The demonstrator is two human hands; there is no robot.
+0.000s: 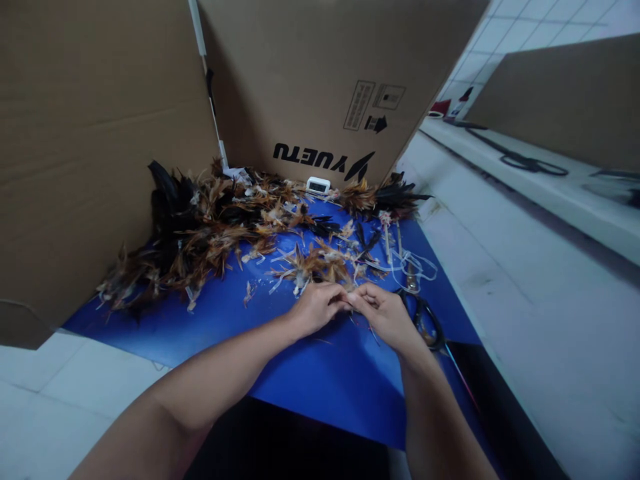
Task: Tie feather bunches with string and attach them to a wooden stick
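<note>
Two hands are seen at the middle of one blue sheet (320, 373). The left hand (316, 308) and the right hand (386, 313) are met fingertip to fingertip, both pinched narrowly on a small feather piece (350, 303), barely visible between them. One large heap of brown and black feathers (200, 233) is spread behind, a smaller cluster (315, 267) just beyond the fingers. One pair of scissors (425, 320) is noted beside the right hand. Two cardboard walls (90, 133) close the far edge; bare sheet is left in front.
</note>
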